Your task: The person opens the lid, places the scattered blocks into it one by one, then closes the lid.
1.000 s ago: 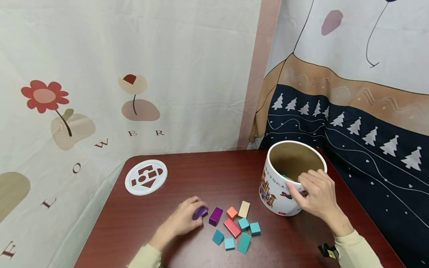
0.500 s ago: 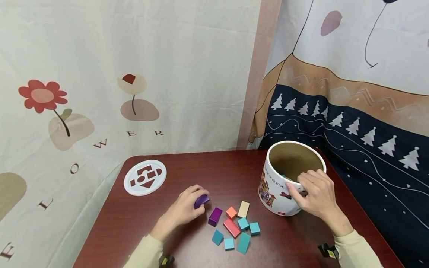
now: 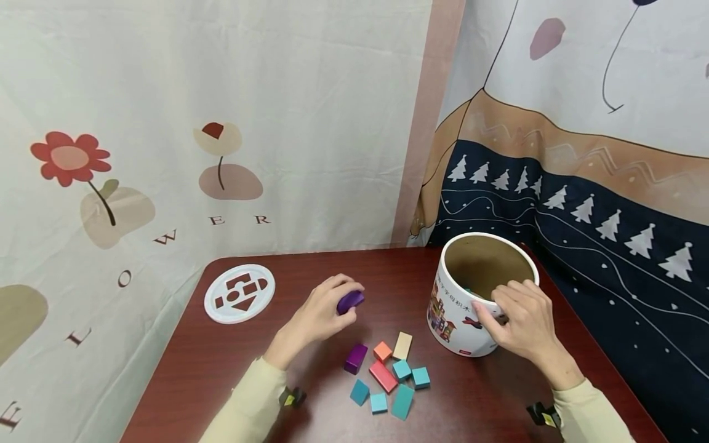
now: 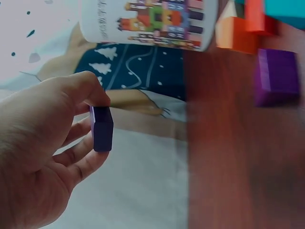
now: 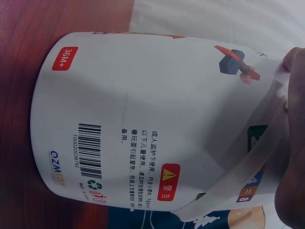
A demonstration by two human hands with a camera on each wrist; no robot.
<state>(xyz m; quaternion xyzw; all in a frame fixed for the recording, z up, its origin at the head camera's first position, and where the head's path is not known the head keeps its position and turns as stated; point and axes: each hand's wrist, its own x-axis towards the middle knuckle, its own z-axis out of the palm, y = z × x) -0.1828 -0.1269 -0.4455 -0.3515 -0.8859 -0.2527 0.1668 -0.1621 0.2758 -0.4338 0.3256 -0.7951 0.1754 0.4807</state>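
My left hand (image 3: 320, 312) holds a purple block (image 3: 351, 301) above the table, to the left of a white bucket (image 3: 462, 323). In the left wrist view this block (image 4: 102, 131) is pinched between thumb and fingertips. My right hand (image 3: 523, 321) grips the bucket's near rim, thumb outside; its fingers inside are partly hidden. The bucket stands upright, printed with toy pictures, and a bit of green shows inside. On the table lie another purple block (image 3: 356, 359), a red block (image 3: 383, 376), an orange block (image 3: 382, 352), a beige block (image 3: 402, 346) and several teal blocks (image 3: 402, 402).
A white round lid (image 3: 228, 315) with shaped cut-outs lies at the table's far left. The brown table (image 3: 183, 394) meets a pale curtain (image 3: 332, 154) behind and a dark tree-patterned curtain (image 3: 598, 295) on the right.
My left hand has lifted the purple block and moved it away from me and slightly right, toward the bucket. The right hand stays on the bucket's rim.
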